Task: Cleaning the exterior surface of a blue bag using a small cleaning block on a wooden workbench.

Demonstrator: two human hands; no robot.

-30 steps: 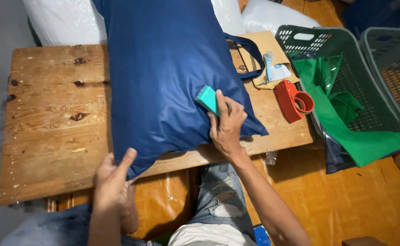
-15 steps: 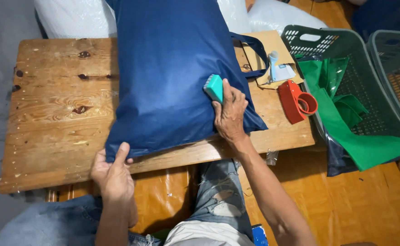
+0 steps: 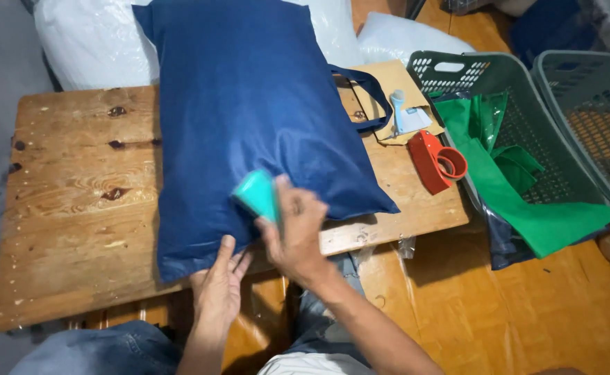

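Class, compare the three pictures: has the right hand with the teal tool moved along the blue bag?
Yes. The right hand, gripping the teal tool, has slid leftward along the blue bag, away from the red tape dispenser and toward the left hand.

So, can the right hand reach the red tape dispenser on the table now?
Probably yes. The right hand holds a teal tool on the blue bag, and bare table lies before the red tape dispenser.
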